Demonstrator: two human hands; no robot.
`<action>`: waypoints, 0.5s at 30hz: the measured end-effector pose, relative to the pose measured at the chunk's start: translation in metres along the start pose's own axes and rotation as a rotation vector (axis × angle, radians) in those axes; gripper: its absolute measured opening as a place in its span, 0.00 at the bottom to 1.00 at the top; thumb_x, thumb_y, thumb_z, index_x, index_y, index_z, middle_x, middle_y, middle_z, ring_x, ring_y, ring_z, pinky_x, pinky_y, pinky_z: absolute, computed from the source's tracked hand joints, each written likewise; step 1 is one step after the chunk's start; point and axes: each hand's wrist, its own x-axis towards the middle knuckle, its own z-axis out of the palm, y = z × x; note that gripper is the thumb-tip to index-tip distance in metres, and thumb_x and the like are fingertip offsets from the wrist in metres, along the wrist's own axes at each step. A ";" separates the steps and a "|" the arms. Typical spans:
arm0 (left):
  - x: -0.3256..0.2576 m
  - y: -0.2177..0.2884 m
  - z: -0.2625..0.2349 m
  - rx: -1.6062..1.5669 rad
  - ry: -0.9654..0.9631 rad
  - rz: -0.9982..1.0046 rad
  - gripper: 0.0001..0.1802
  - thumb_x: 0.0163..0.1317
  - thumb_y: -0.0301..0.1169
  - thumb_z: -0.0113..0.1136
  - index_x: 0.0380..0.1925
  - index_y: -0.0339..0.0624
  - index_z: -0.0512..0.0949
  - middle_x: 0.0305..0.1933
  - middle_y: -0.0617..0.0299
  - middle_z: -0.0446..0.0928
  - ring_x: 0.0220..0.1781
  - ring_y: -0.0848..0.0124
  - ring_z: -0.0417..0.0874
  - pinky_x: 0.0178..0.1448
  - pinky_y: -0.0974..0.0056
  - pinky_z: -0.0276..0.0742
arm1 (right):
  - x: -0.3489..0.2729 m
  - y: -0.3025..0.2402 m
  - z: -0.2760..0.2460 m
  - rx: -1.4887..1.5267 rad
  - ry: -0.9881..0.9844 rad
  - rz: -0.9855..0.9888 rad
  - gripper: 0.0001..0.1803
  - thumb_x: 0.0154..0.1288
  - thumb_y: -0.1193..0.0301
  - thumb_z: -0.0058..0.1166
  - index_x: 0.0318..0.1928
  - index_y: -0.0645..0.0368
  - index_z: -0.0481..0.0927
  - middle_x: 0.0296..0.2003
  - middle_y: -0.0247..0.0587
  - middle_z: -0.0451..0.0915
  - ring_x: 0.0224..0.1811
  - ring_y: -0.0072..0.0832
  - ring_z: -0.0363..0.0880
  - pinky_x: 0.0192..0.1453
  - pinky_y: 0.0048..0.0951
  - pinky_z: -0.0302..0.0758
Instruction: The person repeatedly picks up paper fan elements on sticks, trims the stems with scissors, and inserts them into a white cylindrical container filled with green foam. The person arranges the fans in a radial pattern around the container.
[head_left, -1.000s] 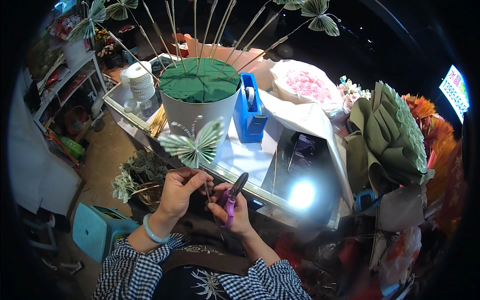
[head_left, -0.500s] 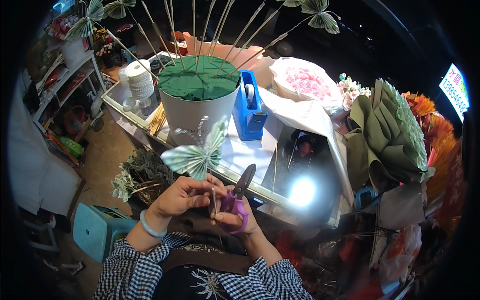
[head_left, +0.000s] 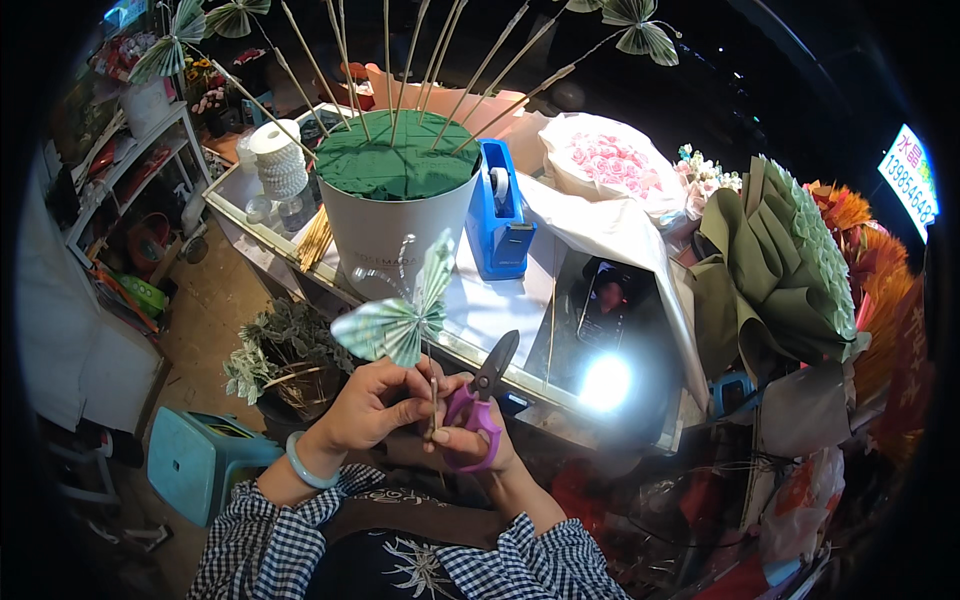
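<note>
Butterfly (head_left: pixel 405 330) sat just above the left hand (head_left: pixel 370 405), which pinched its near-upright stem (head_left: pixel 434 395)! Right hand (head_left: pixel 465 442) gripped it lower, clutching purple scissors (head_left: pixel 490 377).

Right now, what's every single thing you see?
butterflies: several, pale green, one held, others top
stem: one, brown, under held butterfly
scissors: one, purple handled, centre
pot: one, white, centre
foam: one, green, in pot
sticks: many, tan, in foam
dispenser: one, blue, right of pot
spool: one, white, left of pot
bouquets: several, mixed, right
phone: one, dark, right
stool: one, blue, lower left
left fingers: one hand, bare, at stem
right fingers: one hand, bare, on scissors
</note>
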 end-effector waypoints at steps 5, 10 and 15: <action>0.001 0.001 0.008 0.444 0.196 0.146 0.10 0.60 0.29 0.61 0.25 0.36 0.72 0.39 0.56 0.72 0.41 0.70 0.74 0.45 0.67 0.71 | 0.001 0.003 0.004 -0.146 0.193 -0.067 0.25 0.51 0.81 0.61 0.50 0.59 0.67 0.30 0.40 0.76 0.30 0.29 0.79 0.34 0.28 0.78; 0.000 0.000 0.017 0.624 0.308 0.208 0.08 0.58 0.27 0.61 0.27 0.34 0.74 0.38 0.55 0.73 0.39 0.67 0.76 0.44 0.67 0.72 | -0.001 0.004 0.006 -0.330 0.261 -0.130 0.24 0.53 0.80 0.61 0.50 0.60 0.67 0.32 0.38 0.76 0.31 0.27 0.79 0.36 0.26 0.77; -0.002 -0.004 0.024 0.762 0.419 0.252 0.07 0.56 0.26 0.62 0.28 0.33 0.76 0.36 0.55 0.75 0.36 0.66 0.78 0.40 0.67 0.73 | -0.001 0.010 0.008 -0.429 0.307 -0.191 0.25 0.55 0.80 0.59 0.53 0.60 0.67 0.31 0.36 0.76 0.30 0.22 0.77 0.33 0.21 0.73</action>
